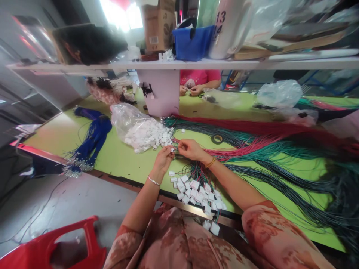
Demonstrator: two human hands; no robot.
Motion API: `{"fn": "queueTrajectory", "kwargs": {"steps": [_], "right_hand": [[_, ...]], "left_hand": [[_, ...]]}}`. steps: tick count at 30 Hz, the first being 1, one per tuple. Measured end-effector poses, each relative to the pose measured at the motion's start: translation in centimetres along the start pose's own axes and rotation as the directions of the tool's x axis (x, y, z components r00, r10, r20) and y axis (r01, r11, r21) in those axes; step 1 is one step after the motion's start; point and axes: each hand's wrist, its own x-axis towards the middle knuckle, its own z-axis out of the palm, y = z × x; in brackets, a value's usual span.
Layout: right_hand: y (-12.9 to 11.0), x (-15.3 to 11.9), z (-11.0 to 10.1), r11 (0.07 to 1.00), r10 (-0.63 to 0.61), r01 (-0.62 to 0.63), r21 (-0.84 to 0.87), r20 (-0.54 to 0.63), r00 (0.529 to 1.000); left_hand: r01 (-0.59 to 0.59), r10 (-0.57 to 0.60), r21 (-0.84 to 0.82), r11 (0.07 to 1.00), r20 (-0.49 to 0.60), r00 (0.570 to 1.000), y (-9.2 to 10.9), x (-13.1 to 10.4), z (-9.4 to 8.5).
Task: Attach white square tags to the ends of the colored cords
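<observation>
My left hand (164, 158) pinches a small white plastic connector (172, 150) above the green tabletop. Close beside it, my right hand (192, 150) has its fingers pressed together, apparently on a thin wire whose end I cannot make out clearly. Loose white connectors (150, 133) spill from a clear plastic bag just beyond my hands. Below my right forearm lies a pile of wires fitted with white connectors (196, 192), some hanging over the table's front edge. Long bundles of red wires (252, 129), green wires (288, 150) and black wires (269, 175) stretch away to the right.
A roll of black tape (217, 139) lies among the wires. Blue wire bundles (97, 130) rest at the left. A shelf (196, 65) crosses above the table, holding a blue bin (192, 43). Opposite sits a person in pink (200, 77). A red chair (92, 239) stands lower left.
</observation>
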Motion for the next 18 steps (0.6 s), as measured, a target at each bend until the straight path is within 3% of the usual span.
{"fn": "queueTrajectory", "kwargs": {"steps": [7, 13, 18], "right_hand": [[-1.0, -0.1, 0.5, 0.978, -0.076, 0.086, -0.189, 0.063, 0.995], [-0.5, -0.1, 0.6, 0.985, -0.045, 0.059, -0.165, 0.087, 0.995], [-0.5, -0.4, 1.1, 0.981, -0.037, 0.049, -0.188, 0.064, 0.997]], "left_hand": [[-0.039, 0.039, 0.133, 0.99, 0.005, 0.999, -0.4, -0.3, 0.3], [-0.088, 0.116, 0.244, 0.966, -0.102, 0.988, -0.5, -0.2, 0.2], [-0.106, 0.144, 0.352, 0.93, -0.084, 0.986, -0.6, -0.4, 0.4]]}}
